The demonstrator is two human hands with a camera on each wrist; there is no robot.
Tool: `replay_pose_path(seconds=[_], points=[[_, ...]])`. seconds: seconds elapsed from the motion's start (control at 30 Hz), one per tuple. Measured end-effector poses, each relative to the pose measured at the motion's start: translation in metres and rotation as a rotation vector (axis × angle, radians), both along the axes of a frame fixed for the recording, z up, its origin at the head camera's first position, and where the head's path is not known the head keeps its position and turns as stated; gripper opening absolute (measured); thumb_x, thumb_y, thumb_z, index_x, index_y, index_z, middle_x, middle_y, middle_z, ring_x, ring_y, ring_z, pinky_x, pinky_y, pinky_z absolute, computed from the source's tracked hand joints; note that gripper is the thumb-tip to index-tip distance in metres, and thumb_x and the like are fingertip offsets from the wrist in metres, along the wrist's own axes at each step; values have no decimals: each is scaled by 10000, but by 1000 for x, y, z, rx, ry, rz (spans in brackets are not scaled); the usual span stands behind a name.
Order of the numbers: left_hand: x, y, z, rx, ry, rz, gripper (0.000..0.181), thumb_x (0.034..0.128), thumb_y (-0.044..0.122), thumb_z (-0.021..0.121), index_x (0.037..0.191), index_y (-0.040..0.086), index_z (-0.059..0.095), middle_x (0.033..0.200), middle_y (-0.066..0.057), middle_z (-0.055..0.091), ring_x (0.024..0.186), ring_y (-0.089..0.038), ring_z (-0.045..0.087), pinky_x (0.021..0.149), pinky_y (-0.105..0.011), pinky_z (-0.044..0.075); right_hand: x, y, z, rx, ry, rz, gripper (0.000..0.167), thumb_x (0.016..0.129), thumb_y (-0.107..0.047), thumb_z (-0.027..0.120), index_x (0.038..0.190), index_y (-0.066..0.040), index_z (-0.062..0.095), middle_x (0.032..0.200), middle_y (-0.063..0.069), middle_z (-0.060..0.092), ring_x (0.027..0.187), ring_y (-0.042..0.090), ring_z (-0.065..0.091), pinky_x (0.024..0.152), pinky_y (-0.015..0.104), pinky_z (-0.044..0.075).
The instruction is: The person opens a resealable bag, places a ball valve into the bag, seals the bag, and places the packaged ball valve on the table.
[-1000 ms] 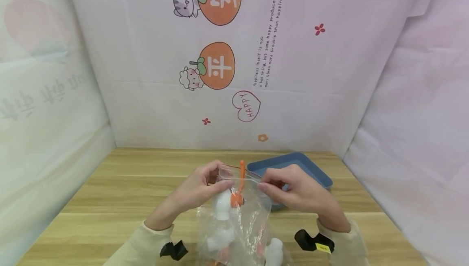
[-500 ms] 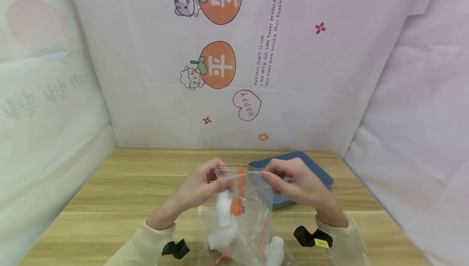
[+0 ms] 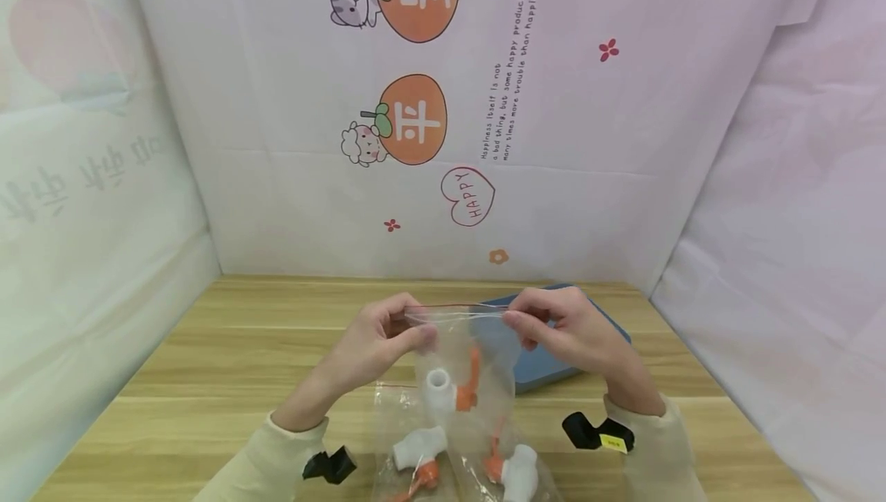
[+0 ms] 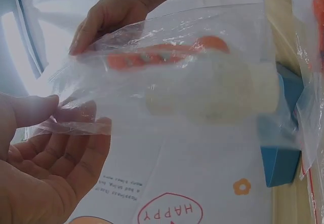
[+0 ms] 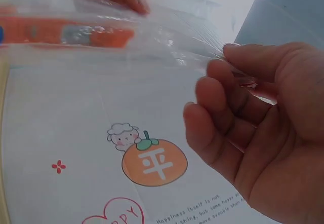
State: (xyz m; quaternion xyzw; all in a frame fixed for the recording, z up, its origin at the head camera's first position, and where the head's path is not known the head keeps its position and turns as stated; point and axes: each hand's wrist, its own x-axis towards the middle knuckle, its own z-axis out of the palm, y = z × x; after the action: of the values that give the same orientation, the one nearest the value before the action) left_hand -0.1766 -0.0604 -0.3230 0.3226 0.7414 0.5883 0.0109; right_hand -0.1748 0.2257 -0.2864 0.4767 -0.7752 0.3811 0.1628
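Note:
My left hand [image 3: 374,340] pinches the left end of the top edge of a clear zip-lock bag [image 3: 494,348]. The other end of that edge is pinched by my right hand [image 3: 564,329], thumb against fingers. Between the hands the mouth is drawn out nearly straight; whether the zip is pressed together I cannot tell. Inside hangs a white plastic ball valve [image 3: 438,396] with an orange handle [image 3: 474,370], also seen as a blurred valve [image 4: 238,92] through the film in the left wrist view.
Two more bagged ball valves lie on the wooden table [image 3: 242,356] in front: the left valve [image 3: 418,448] and the right valve [image 3: 519,475]. A blue tray [image 3: 550,371] stands behind my right hand. White printed cloth [image 3: 554,217] walls the back and sides.
The valve has sunk and turned in the bag; its handle, earlier up at the mouth, is now well below it. My hands have risen slightly, the right also shifting right, and the mouth is straighter.

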Motion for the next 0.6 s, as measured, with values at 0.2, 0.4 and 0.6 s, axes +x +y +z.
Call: replay_pose_path(seconds=[0.2, 0.4, 0.6], points=[[3, -1, 5, -23, 13, 9, 173, 929, 186, 676, 1019, 48, 624, 934, -127, 719, 823, -153, 704, 779, -294, 587, -2, 10, 4, 51, -14, 25, 259, 884, 88, 638, 857, -170, 641, 681, -61, 574, 603, 51, 544, 546, 179, 484], [7, -2, 8, -38, 64, 17, 139, 921, 149, 679, 1002, 49, 626, 935, -130, 720, 840, -197, 710, 773, -268, 582, 0, 14, 7, 137, 24, 42, 277, 880, 44, 666, 845, -222, 597, 692, -106, 515, 618, 5, 467, 553, 133, 406], [9, -3, 8, -43, 96, 11, 104, 941, 155, 655, 989, 64, 640, 884, -90, 717, 800, -128, 693, 757, -260, 571, 4, 16, 7, 171, 42, 86, 263, 889, 29, 664, 859, -221, 590, 682, -93, 472, 637, -29, 440, 565, 121, 390]])
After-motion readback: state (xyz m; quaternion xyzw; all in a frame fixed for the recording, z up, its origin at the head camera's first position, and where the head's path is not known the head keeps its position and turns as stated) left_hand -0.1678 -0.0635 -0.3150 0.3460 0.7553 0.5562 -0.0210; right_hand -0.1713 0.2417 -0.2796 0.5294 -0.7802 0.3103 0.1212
